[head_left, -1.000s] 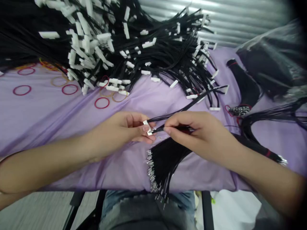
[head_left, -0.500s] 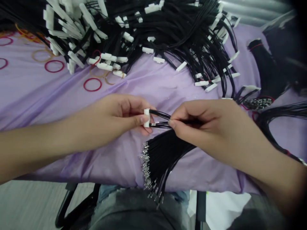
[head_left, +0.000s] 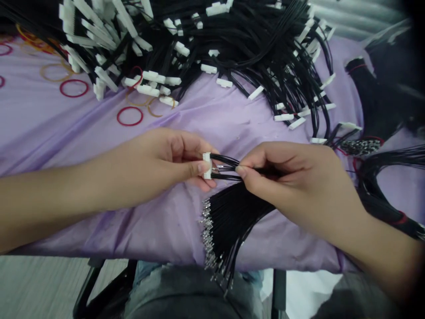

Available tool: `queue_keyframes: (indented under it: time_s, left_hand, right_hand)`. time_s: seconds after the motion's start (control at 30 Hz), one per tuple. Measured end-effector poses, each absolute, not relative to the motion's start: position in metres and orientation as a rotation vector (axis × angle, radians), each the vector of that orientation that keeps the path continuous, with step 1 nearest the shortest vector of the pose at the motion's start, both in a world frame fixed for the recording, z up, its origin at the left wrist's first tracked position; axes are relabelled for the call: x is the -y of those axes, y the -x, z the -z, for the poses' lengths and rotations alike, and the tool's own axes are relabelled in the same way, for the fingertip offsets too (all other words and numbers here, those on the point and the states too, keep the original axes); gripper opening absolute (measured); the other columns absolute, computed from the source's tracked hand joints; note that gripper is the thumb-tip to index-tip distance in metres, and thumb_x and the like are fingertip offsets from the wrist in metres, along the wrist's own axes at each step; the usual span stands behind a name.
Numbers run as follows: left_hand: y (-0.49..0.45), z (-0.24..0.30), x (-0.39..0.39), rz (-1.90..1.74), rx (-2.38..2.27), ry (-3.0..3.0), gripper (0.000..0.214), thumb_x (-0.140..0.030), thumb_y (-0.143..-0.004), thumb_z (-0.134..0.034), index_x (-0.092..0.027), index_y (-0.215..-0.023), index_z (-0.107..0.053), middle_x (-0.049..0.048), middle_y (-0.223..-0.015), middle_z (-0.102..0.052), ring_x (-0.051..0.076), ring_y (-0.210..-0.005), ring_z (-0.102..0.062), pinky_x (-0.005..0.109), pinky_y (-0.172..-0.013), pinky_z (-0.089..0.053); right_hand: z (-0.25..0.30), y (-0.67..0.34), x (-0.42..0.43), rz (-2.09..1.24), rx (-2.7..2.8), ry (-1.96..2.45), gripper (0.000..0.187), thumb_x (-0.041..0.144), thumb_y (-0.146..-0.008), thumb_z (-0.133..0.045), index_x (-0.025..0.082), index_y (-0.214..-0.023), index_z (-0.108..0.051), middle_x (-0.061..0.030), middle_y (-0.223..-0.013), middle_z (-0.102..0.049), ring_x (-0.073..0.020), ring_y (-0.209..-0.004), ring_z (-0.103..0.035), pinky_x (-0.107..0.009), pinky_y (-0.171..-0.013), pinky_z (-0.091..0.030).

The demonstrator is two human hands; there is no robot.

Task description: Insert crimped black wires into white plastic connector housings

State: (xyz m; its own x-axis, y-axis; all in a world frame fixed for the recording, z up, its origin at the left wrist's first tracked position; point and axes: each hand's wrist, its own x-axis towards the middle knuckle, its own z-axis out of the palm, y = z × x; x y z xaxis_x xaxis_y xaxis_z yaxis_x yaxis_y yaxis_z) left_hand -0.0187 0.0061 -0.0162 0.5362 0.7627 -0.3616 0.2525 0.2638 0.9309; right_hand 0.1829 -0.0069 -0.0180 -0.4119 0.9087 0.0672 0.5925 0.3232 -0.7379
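Pinching a small white connector between thumb and forefinger, the left hand keeps its socket face turned toward three o'clock, where the right hand grips a thin black wire close to its tip, likely for steadier aim. At six o'clock, a fanned bundle of loose wires lies within reach on the purple-covered bench. Finished harnesses are heaped at twelve o'clock, with rubber bands scattered toward ten.

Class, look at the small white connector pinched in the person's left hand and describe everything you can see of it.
The white connector is a small, pale block that looks like plastic, held on end above the purple cloth. The left hand pinches it between thumb and fingers. Several thin black wires run out of its right side toward the right hand, which pinches them close by. Finer detail is too small to tell.
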Motion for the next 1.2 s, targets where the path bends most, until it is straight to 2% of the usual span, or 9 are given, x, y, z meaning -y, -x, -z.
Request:
queue_keyframes:
  time_s: [0.27, 0.43, 0.53, 0.73, 0.93, 1.2]
  left_hand:
    - [0.0211, 0.0205, -0.0077, -0.433, -0.977, -1.287, 0.009, -0.014, -0.085, -0.058, -0.012, -0.081, -0.065, -0.0029, -0.076, -0.070, 0.011, -0.074, -0.067, 0.013, -0.068, -0.052]
    - [0.0209, 0.0198, -0.0079, -0.420, -0.968, -1.335, 0.012, -0.014, -0.086, -0.057, -0.014, -0.084, -0.069, -0.0044, -0.073, -0.068, 0.008, -0.067, -0.064, 0.011, -0.064, -0.050]
    - [0.0186, 0.0156, -0.0066, -0.423, -0.984, -1.333, 0.014, -0.009, -0.087, -0.054, -0.011, -0.083, -0.068, -0.0045, -0.069, -0.065, 0.006, -0.063, -0.061, 0.009, -0.060, -0.048]
    - [0.0167, 0.0121, -0.0054, -0.420, -0.953, -1.271, 0.015, -0.006, -0.089, -0.051, -0.003, -0.087, -0.066, -0.0030, -0.070, -0.065, 0.004, -0.065, -0.059, 0.007, -0.061, -0.048]
    - [0.0184, 0.0127, -0.0064, -0.426, -0.937, -1.169, 0.023, -0.003, -0.089, -0.048, -0.007, -0.075, -0.066, -0.0043, -0.065, -0.065, 0.002, -0.063, -0.060, 0.006, -0.062, -0.047]
    - [0.0200, 0.0188, -0.0082, -0.442, -0.920, -1.168, 0.024, -0.005, -0.087, -0.053, -0.014, -0.072, -0.069, -0.0043, -0.066, -0.067, 0.005, -0.062, -0.063, 0.008, -0.061, -0.049]
  right_hand:
    - [0.0181, -0.1831, 0.0106, -0.802, 2.239, 1.143, 0.013, 0.004, -0.071, -0.063, 0.015, -0.064, -0.062, 0.0047, -0.056, -0.055, -0.0049, -0.051, -0.048, -0.019, -0.051, -0.038]
    - [0.0178, -0.1846, 0.0079, -0.974, 2.128, 1.214, 0.013, 0.008, -0.075, -0.063, 0.016, -0.064, -0.063, 0.0064, -0.054, -0.055, -0.0034, -0.048, -0.045, -0.017, -0.041, -0.031]
    - [0.0171, -0.1844, 0.0056, -1.051, 2.065, 1.283, 0.014, 0.012, -0.078, -0.062, 0.017, -0.065, -0.063, 0.0061, -0.052, -0.053, -0.0040, -0.045, -0.043, -0.019, -0.037, -0.028]
    - [0.0166, -0.1845, 0.0033, -1.096, 2.067, 1.319, 0.015, 0.012, -0.077, -0.061, 0.018, -0.064, -0.064, 0.0056, -0.053, -0.055, -0.0045, -0.046, -0.045, -0.018, -0.038, -0.030]
    - [0.0137, -0.1842, 0.0035, -1.079, 2.098, 1.358, 0.017, 0.011, -0.076, -0.058, 0.017, -0.061, -0.063, 0.0064, -0.051, -0.054, -0.0028, -0.047, -0.044, -0.014, -0.041, -0.031]
    - [0.0142, -0.1856, 0.0039, -1.060, 2.117, 1.382, 0.016, 0.012, -0.076, -0.060, 0.017, -0.062, -0.064, 0.0069, -0.052, -0.054, -0.0020, -0.047, -0.046, -0.012, -0.042, -0.031]
